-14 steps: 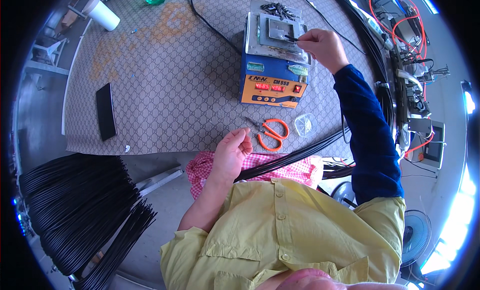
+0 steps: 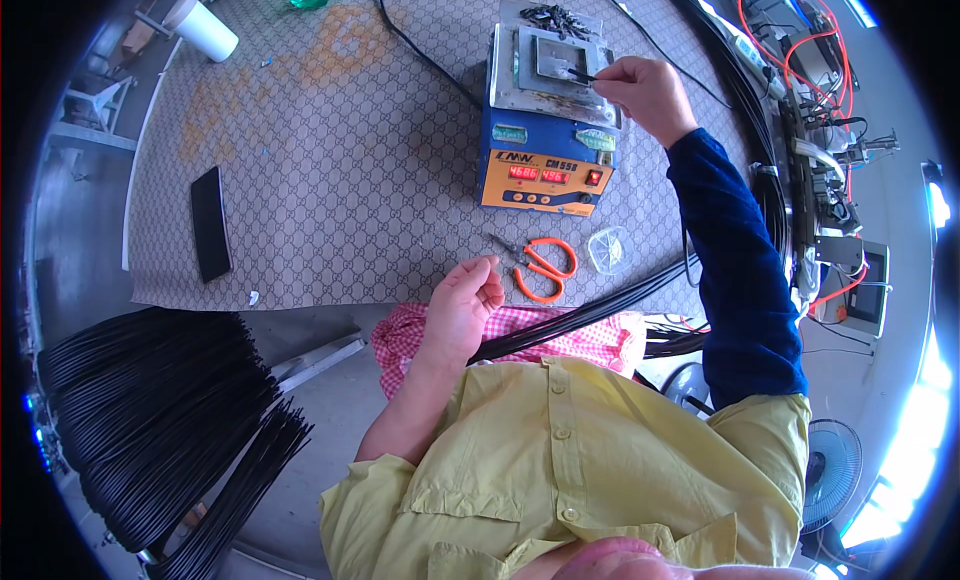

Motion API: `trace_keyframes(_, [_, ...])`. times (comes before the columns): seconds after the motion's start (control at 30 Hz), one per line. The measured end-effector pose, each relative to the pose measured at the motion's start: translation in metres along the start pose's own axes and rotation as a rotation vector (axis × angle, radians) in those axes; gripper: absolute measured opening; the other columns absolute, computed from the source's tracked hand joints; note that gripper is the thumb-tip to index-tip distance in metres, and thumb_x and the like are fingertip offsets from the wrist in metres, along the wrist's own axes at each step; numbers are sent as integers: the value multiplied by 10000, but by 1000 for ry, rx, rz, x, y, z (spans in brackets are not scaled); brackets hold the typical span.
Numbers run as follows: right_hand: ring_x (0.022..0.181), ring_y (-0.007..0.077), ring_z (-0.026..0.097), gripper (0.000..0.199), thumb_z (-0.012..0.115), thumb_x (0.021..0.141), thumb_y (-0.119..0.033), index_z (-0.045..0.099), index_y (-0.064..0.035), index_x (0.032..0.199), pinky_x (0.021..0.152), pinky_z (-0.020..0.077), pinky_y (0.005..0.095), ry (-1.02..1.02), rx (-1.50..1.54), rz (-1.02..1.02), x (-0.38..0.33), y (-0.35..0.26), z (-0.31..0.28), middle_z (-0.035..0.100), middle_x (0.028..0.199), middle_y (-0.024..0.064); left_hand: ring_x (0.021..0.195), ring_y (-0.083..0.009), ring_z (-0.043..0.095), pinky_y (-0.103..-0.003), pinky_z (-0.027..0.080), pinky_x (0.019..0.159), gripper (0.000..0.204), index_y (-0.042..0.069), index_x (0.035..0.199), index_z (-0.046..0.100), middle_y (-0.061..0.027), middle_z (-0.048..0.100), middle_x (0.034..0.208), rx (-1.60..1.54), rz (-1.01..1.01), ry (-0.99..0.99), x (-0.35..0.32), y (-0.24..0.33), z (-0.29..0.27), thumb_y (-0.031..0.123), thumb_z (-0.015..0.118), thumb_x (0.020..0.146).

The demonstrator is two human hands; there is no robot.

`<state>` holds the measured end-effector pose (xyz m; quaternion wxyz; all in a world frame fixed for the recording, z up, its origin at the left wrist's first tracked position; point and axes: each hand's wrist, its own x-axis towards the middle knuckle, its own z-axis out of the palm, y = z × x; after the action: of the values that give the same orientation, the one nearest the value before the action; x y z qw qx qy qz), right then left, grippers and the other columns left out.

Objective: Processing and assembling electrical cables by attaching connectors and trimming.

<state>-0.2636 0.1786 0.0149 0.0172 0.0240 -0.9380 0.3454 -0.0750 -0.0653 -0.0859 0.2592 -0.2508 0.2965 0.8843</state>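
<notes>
My right hand (image 2: 645, 95) is closed in a pinch on a thin black cable end (image 2: 581, 75). Its tip points into the square metal-rimmed opening of a solder pot (image 2: 545, 185), a blue box with an orange front and lit red digits. On top of the pot, behind the opening, lies a heap of small dark scraps (image 2: 556, 21). Near the table's front edge my left hand (image 2: 466, 302) is curled, thumb and fingertips together; whether anything is between them I cannot make out. Just right of it lie orange-handled cutters (image 2: 545, 270), and beyond them a small clear plastic dish (image 2: 608, 250).
Black cables (image 2: 600, 302) run along the table's front edge and right side. A dark flat slab (image 2: 210, 225) and a white cup (image 2: 203, 28) are on the left. A thick bundle of black cables (image 2: 150, 410) hangs at lower left; a fan (image 2: 832, 475) stands at lower right.
The cable tip sits very slightly differently over the pot's opening, and one lit digit differs. Both hands stay almost where they were.
</notes>
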Motion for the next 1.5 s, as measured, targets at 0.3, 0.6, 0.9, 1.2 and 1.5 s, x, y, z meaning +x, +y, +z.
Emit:
trace_keyframes(0.3, [547,112,558,162,647,687,-157,654,-33,792,533,459,241,-11,23,2,-1,-3,-1,609,631,55,654,-99,508,-246,422,632,141,45,930,556,-5,538,729,-8,2,6,-1,0,0,153,497,860])
trace_keyframes(0.6, [507,55,504,146,628,727,-123,643,-7,815,430,396,200,-104,293,112,-8,-14,-12,591,632,28,652,-99,509,-244,423,631,138,43,931,552,-6,538,725,-11,1,3,-1,1,2,147,495,861])
trace_keyframes(0.9, [597,72,545,153,642,719,-103,640,-11,840,565,455,196,-17,152,-101,-11,-12,-13,613,691,32,650,-98,510,-241,423,628,133,41,930,550,-6,535,725,-18,3,0,-1,0,1,140,492,862])
trace_keyframes(1.2, [630,196,587,90,622,677,-66,627,-45,764,584,468,271,217,-154,-398,-8,-8,0,589,719,68,648,-92,513,-232,425,623,141,43,930,555,-2,540,722,-8,9,-2,-1,0,0,151,494,862])
trace_keyframes(1.5, [655,236,582,47,600,679,-75,610,-49,717,585,468,299,236,-267,-478,-8,-6,7,575,739,59,647,-99,515,-243,426,628,139,42,925,556,-5,543,723,-22,2,-2,0,0,-1,149,494,862])
